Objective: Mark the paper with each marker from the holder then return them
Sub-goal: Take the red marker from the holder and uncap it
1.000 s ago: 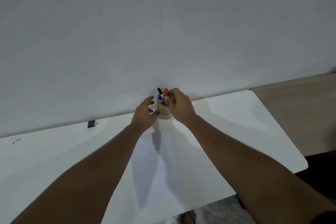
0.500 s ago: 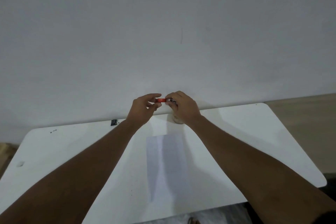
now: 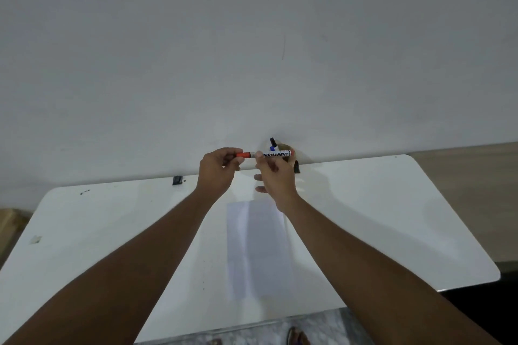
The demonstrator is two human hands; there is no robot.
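I hold a red marker (image 3: pixel 273 154) level above the table's far edge. Its white barrel reads "PERMANENT". My right hand (image 3: pixel 276 176) pinches the barrel, and my left hand (image 3: pixel 217 171) grips the red cap (image 3: pixel 243 154) at the marker's left end. Behind my right hand stands the tan holder (image 3: pixel 286 147), mostly hidden, with a black-capped marker (image 3: pixel 272 140) and a blue-capped marker (image 3: pixel 272 148) sticking out of it. A white sheet of paper (image 3: pixel 258 249) lies flat on the table below my hands.
The white table (image 3: pixel 378 218) has rounded corners and butts against a plain grey wall. A small black object (image 3: pixel 177 180) sits at the table's far edge on the left. Wooden flooring shows on the right, and a sandal below the near edge.
The red marker came out of the holder, turned level and moved toward me. My left hand went from the holder to the cap. The camera tilted down.
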